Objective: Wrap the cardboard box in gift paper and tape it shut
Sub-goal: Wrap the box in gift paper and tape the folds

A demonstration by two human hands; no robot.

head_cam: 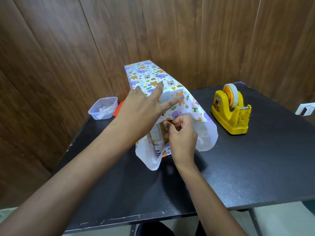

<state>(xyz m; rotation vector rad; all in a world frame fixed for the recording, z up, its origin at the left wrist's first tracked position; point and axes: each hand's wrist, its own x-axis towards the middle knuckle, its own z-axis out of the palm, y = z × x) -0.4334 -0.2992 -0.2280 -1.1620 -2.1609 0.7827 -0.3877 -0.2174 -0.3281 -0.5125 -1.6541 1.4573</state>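
Two hands busy | left hand [141,108] flat, fingers straight, presses box [146,72] to steady it | right hand [180,132] pinches loose paper [208,133] to fold the end

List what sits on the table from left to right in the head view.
plastic tub → orange piece, mostly hidden → box in gift paper → tape dispenser. The left hand and right hand overlap the box, so they are left out.
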